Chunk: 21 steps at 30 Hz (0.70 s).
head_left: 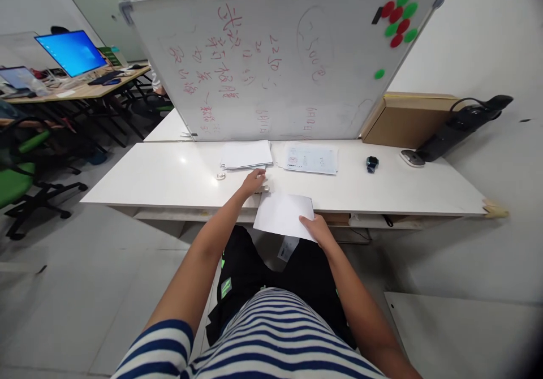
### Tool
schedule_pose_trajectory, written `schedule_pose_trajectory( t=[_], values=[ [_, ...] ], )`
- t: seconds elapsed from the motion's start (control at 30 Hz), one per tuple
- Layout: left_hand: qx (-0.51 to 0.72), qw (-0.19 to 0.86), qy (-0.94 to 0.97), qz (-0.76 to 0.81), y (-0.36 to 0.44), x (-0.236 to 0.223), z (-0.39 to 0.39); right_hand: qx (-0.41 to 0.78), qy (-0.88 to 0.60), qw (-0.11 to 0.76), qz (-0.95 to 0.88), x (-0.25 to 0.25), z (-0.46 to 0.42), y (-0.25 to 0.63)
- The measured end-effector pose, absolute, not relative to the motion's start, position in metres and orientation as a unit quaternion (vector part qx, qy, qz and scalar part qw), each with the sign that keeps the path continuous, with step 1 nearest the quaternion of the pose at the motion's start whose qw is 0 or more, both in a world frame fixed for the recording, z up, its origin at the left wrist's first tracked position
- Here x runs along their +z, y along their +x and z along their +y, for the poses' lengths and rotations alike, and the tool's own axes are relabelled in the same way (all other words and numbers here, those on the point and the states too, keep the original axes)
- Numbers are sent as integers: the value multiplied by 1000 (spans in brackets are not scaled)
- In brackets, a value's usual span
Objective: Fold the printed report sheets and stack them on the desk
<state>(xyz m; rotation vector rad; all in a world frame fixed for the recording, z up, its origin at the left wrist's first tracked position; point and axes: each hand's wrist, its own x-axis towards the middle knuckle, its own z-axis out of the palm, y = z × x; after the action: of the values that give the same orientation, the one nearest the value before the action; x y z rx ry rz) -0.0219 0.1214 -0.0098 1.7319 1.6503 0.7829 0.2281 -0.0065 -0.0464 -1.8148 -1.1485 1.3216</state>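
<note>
My right hand (315, 228) is closed on the right edge of a white sheet of paper (283, 212), thumb on top. The sheet hangs over the front edge of the desk, tilted toward my lap. My left hand (253, 181) reaches over the desk to the front edge of a stack of white papers (246, 154). Its fingers look slightly apart, and I see nothing held in them. Close beside it lies a small whitish object (266, 188) of unclear kind. Right of the stack is a second pile of printed papers (311, 158) with a red stamp mark.
A whiteboard (271, 73) with red writing and magnets stands at the desk's back. On the right are a dark watch (372, 164), a computer mouse (411, 158), a black bottle-like object (458, 127) and a cardboard box (403, 120). A small white ring-like item (220, 176) lies left.
</note>
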Motion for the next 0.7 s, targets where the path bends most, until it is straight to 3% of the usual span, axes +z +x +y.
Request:
schedule_pose_trajectory(
  t=[0.1,0.23,0.47,0.7],
  values=[
    [397,347,609,592,-32,-3,124,489,-682,311,-446,-49,-3,229],
    [468,279,548,634,-59,2,117,488,-682,301,-454,-51,1,232],
    [221,20,572,790,-113,-34,65,470,-691,294,-464,-35,4,237],
    [175,-22,570,803,-114,-51,61,463,-692,268,-484,-36,6,240]
  ],
)
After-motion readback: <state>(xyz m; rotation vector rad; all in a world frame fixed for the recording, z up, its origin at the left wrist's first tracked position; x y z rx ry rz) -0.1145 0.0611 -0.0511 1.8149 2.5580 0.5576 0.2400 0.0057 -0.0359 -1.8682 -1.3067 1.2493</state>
